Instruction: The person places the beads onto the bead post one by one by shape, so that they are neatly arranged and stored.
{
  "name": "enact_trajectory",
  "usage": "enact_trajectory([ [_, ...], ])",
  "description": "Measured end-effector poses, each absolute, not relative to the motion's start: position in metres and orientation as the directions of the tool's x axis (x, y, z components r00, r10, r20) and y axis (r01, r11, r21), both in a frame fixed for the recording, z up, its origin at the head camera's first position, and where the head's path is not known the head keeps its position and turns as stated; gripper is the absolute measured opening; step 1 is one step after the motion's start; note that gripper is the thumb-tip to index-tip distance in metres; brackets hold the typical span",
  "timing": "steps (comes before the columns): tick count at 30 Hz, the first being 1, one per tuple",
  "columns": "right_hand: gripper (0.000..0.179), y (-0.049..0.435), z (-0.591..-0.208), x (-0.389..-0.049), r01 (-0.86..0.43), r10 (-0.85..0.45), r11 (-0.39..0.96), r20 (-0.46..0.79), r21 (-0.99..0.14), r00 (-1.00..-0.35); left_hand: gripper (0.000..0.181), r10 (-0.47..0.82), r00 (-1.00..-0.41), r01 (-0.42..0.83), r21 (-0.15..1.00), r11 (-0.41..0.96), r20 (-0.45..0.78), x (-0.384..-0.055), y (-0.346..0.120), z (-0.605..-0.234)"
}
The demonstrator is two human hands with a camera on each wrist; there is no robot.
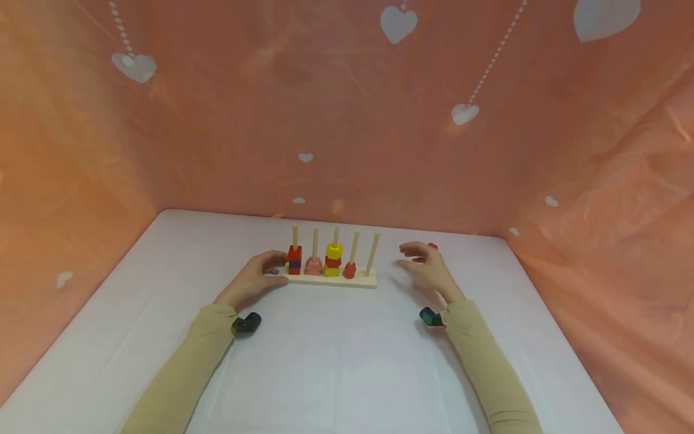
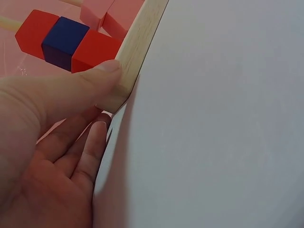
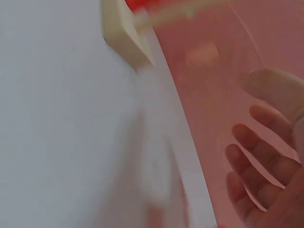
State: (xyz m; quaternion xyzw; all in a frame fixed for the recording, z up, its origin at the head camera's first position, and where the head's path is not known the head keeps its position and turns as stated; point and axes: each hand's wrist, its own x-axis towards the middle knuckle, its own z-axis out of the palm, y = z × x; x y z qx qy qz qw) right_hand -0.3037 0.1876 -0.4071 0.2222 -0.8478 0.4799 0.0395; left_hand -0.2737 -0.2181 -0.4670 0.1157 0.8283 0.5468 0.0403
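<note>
A wooden peg stand with five upright pegs stands toward the back of the table. My left hand grips its left end, thumb along the front edge and the other fingers round the end. The leftmost peg carries red blocks with a blue block between them. Pink pieces sit low on the second peg, yellow and red beads on the middle one, and a red bead on the fourth. The rightmost peg is bare. Raised to the right of the stand, my right hand has loosely bent fingers and holds nothing.
A small red piece shows just behind my right hand, mostly hidden by it. White cloth covers the table. An orange-pink curtain with white hearts hangs behind the table and along both sides.
</note>
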Motion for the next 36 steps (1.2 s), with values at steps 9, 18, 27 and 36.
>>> enact_trajectory([
  [9, 0.045, 0.236, -0.411, -0.33, -0.292, -0.102, 0.514, 0.281, -0.806, -0.954, 0.056, 0.216, -0.976, 0.11, 0.921, 0.375, 0.029, -0.272, -0.22, -0.47],
  [18, 0.052, 0.254, -0.427, -0.36, -0.201, -0.029, 0.606, 0.23, -0.77, -0.973, 0.059, 0.21, -0.978, 0.091, 0.919, 0.384, 0.009, -0.275, -0.222, -0.472],
  [27, 0.049, 0.255, -0.431, -0.372, -0.147, -0.007, 0.634, 0.185, -0.759, -0.983, 0.055, 0.205, -0.979, 0.101, 0.907, 0.409, 0.016, -0.276, -0.219, -0.469],
  [36, 0.039, 0.25, -0.44, -0.375, -0.145, 0.002, 0.669, 0.197, -0.729, -0.98, 0.057, 0.201, -0.98, 0.083, 0.91, 0.406, 0.0, -0.275, -0.22, -0.471],
])
